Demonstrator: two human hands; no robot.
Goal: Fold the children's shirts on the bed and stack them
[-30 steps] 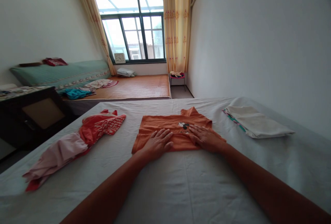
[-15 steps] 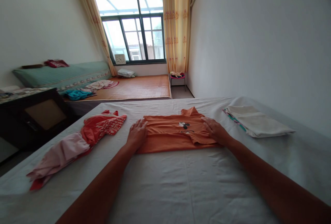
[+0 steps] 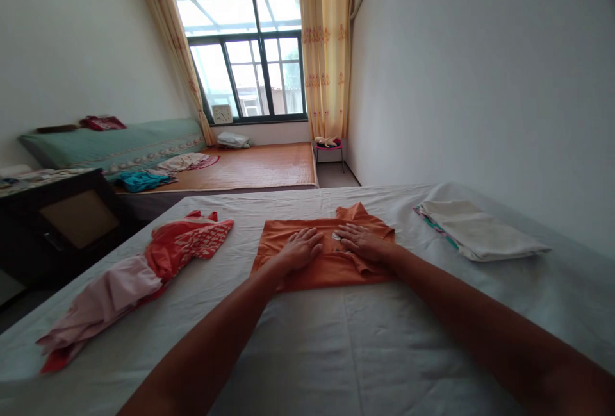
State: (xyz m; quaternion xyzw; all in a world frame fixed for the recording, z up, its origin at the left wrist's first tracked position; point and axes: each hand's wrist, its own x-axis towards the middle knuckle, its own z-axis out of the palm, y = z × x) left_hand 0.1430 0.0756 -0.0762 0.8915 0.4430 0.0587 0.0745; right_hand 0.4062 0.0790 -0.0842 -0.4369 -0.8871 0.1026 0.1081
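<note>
An orange T-shirt (image 3: 278,236) lies partly folded on the white sheet (image 3: 307,339), its sleeve end to the right. My left hand (image 3: 303,248) rests flat on the middle of the shirt, fingers stretched out. Close beside it, my right hand (image 3: 362,241) also lies flat with fingers extended, palm down on the cloth. It covers most of the cartoon print (image 3: 336,236). Neither hand grips the fabric.
Red and pink clothing (image 3: 177,243) lies crumpled on the left of the sheet. Folded white cloth (image 3: 480,227) lies at the right, near the wall. Beyond are a bed with a brown mat (image 3: 259,163), a dark cabinet (image 3: 72,217) and a small stool (image 3: 329,145).
Both hands have moved inward from the shirt's two ends to its middle, staying flat on it. The right hand now covers much of the print.
</note>
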